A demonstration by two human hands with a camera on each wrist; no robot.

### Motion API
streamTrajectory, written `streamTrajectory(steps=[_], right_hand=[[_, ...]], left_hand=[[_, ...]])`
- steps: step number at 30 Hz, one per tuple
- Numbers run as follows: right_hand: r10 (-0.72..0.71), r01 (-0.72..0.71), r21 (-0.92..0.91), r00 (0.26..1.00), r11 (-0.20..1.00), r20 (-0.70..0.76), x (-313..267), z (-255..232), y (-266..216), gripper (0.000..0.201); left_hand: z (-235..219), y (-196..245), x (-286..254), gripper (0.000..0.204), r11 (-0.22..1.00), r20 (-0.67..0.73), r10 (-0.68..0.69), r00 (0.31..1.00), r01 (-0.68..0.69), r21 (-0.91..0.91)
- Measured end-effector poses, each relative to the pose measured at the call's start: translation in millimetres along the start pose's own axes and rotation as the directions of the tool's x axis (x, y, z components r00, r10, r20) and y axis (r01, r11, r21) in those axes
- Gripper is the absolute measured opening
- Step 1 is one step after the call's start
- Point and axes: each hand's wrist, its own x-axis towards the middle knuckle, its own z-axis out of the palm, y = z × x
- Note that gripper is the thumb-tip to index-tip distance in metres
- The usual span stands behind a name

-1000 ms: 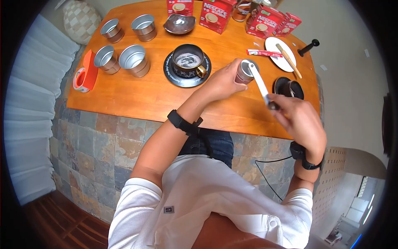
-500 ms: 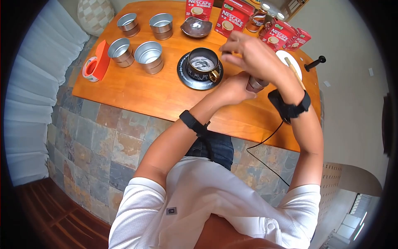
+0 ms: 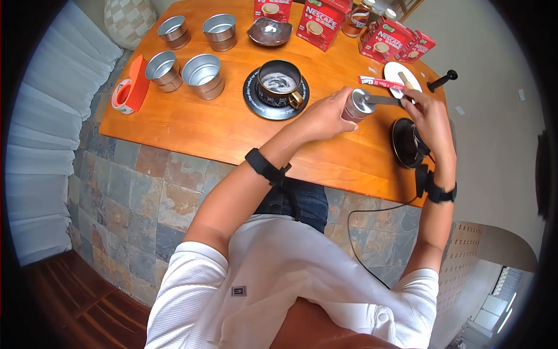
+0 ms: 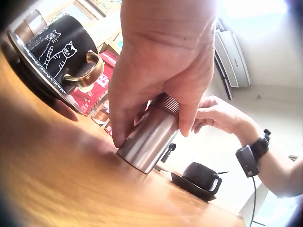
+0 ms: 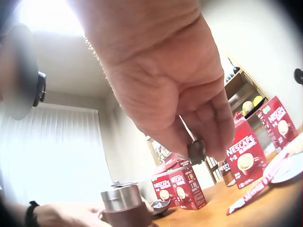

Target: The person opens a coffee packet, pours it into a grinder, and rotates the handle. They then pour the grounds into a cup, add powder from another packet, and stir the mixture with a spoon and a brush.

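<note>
My left hand [image 3: 325,117] grips the metal body of a hand coffee grinder [image 4: 150,137], which stands upright on the table. Fingers and thumb of my right hand [image 3: 429,119] pinch the dark knob [image 5: 196,151] on the end of its crank [image 3: 383,100], which points right from the grinder's top. To the left of the grinder, a black cup [image 3: 268,98] with a gold handle and cat drawings sits on a black saucer [image 3: 251,102]; inside is a whitish, dark-streaked content. Below my right hand is a small black cup [image 4: 202,176] on its saucer [image 3: 399,148].
Several metal tins [image 3: 203,81] and an orange tape dispenser [image 3: 137,81] stand at the left. Toward the back are a dark bowl [image 3: 269,34] and red Nescafe boxes [image 3: 323,26]. A white plate [image 3: 394,71] and a red sachet [image 3: 372,81] lie beyond the crank.
My right hand has swung the crank around, from the near right, across the grinder's far side, and back to the right. The left hand keeps its hold on the grinder.
</note>
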Motion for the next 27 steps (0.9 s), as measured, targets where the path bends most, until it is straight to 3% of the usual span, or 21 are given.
streamTrajectory(steps=[3, 5, 7, 9, 14, 15, 17, 22, 23, 24, 27], right_hand=[[0.098, -0.097, -0.064, 0.995, 0.993, 0.01, -38, -19, -34, 0.023], [0.089, -0.073, -0.108, 0.985, 0.991, 0.149, -53, -30, -59, 0.021], [0.053, -0.039, -0.079, 0.983, 0.996, 0.173, -60, -28, -64, 0.021], [-0.054, 0.121, -0.173, 0.936, 0.978, 0.349, -59, -31, -83, 0.026], [-0.241, 0.314, -0.09, 0.855, 0.945, 0.46, -37, -17, -119, 0.029], [-0.249, 0.324, -0.088, 0.85, 0.942, 0.464, -32, -12, -125, 0.029], [-0.466, 0.485, 0.066, 0.782, 0.872, 0.413, -20, 0, -135, 0.024], [-0.538, 0.567, 0.065, 0.732, 0.821, 0.418, -3, 9, -153, 0.022], [-0.56, 0.587, 0.075, 0.716, 0.806, 0.416, 4, 9, -154, 0.022], [-0.58, 0.605, 0.085, 0.701, 0.792, 0.414, 11, 10, -155, 0.022], [-0.558, 0.577, 0.075, 0.736, 0.813, 0.384, 40, 24, -148, 0.023]], left_hand=[[-1, 2, -1, 0.065, 1.0, 0.001, -0.006, 1.0, 0.006, -0.01], [-1, 3, -1, 0.063, 1.0, 0.023, -0.013, 1.0, 0.013, -0.013], [-1, 1, 0, 0.064, 0.998, 0.019, -0.015, 1.0, 0.016, -0.056], [1, -2, 2, 0.064, 0.999, 0.016, 0.013, 1.0, -0.012, -0.038], [-1, 1, 0, 0.055, 0.998, 0.01, -0.027, 1.0, 0.027, -0.048], [-1, 0, 1, 0.055, 0.998, 0.0, -0.03, 1.0, 0.03, -0.049], [0, -7, 2, 0.061, 0.972, 0.055, 0.016, 0.998, -0.002, -0.236], [3, -26, 8, 0.061, 0.912, 0.06, 0.002, 0.998, 0.023, -0.409], [11, -37, 9, 0.057, 0.899, -0.036, 0.185, 0.982, -0.184, -0.397], [20, -49, 10, 0.053, 0.849, -0.125, 0.363, 0.923, -0.383, -0.365], [11, -22, 5, 0.047, 0.899, -0.15, 0.391, 0.908, -0.412, -0.146]])
